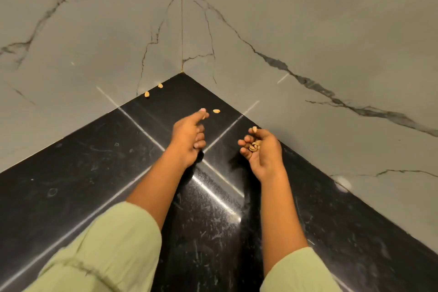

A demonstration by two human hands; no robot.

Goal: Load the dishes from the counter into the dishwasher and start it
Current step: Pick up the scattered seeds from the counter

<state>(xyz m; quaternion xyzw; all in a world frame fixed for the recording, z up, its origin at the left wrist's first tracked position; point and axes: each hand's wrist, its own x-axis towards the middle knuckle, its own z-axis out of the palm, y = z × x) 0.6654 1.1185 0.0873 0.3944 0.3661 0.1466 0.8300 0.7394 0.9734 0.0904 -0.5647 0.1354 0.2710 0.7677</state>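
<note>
Head view: perhaps nut shells [255, 145] in cupped right hand [264, 153] over counter [94, 173].

Left sleeve [104, 249]: pale green, loose, wide cuff, gathered seam across it.
Right sleeve [301, 272]: same pale green, wide cuff.

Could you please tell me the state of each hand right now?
Left hand: curled; contents cannot be told.
Right hand: holding shells.

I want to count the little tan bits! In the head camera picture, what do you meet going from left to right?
First the tan bit by the left wall → second tan bit → left hand → loose tan bit → right hand, cupping a heap of tan bits.
</note>
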